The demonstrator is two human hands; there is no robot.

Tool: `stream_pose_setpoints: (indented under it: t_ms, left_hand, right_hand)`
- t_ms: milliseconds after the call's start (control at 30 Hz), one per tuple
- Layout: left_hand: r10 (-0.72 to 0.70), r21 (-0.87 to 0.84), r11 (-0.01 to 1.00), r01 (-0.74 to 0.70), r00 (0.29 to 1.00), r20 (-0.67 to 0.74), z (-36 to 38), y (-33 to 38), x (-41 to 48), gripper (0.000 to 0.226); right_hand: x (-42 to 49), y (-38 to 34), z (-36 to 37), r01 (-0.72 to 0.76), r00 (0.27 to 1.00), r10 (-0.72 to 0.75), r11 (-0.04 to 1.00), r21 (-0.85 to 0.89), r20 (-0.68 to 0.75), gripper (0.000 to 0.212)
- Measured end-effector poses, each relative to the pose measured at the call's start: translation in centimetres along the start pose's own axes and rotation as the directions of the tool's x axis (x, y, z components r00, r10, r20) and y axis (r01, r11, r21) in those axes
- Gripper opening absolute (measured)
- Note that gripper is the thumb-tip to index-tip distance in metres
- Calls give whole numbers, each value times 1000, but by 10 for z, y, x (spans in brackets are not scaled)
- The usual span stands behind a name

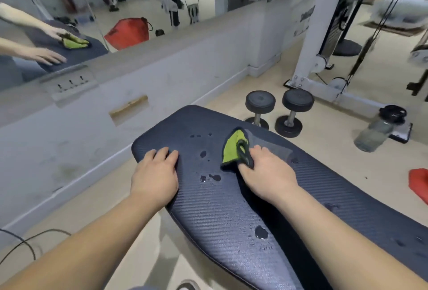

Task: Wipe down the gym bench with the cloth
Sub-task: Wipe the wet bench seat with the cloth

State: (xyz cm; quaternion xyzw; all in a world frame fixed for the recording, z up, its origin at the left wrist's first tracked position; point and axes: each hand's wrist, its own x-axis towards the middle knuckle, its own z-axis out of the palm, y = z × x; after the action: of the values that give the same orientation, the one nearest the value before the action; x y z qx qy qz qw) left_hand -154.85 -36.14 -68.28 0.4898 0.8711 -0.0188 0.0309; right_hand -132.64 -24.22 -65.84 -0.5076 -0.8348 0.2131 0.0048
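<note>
The gym bench [231, 208] is a dark, ribbed pad running from the middle of the view to the lower right. Water drops and small puddles lie on it, one large puddle near the front. My right hand [266, 171] holds a green cloth with a dark edge [234, 148] pressed against the pad's far half. A wet streak shows just behind the cloth. My left hand [155, 171] lies flat on the pad's left edge, fingers straight.
Two black dumbbells [278, 111] stand on the floor beyond the bench. A clear water bottle [379, 127] sits to the right, a red object [419, 183] at the right edge. A white cable machine frame [319, 35] and a low wall with mirror [92, 11] stand behind.
</note>
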Motion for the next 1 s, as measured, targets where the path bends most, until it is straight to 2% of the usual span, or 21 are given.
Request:
stream_pose_setpoints:
  t_ms: [67, 133, 333, 533, 667, 767, 900, 1000]
  left_hand:
    - [32, 12, 999, -31, 998, -61, 9, -7, -7, 55]
    - [10, -61, 998, -16, 995, -99, 15, -10, -8, 54]
    - [-17, -159, 987, 6, 998, -66, 28, -17, 1, 69]
    - [-63, -150, 987, 56, 997, -43, 32, -21, 11, 68]
    - [-59, -137, 989, 50, 996, -64, 30, -22, 11, 70]
    - [-76, -224, 973, 49, 990, -116, 31, -24, 5, 73]
    - [-90, -332, 943, 24, 979, -185, 38, -27, 3, 68]
    - [-97, -359, 933, 19, 975, -201, 41, -26, 3, 66]
  right_hand:
    - [-2, 0, 13, 68, 998, -65, 984, -167, 25, 59]
    - [3, 0, 16, 64, 997, -54, 980, -187, 58, 69]
    - [77, -5, 4, 27, 998, -18, 983, -184, 52, 69]
    - [128, -37, 13, 18, 999, -26, 975, -222, -37, 67]
    - [75, -64, 27, 243, 970, -239, 952, -186, 40, 64]
    - [22, -76, 38, 397, 914, -376, 908, -133, 155, 69]
    - [39, -70, 32, 414, 899, -384, 901, -127, 210, 69]
    - [95, -77, 30, 368, 923, -342, 917, -151, 175, 69]
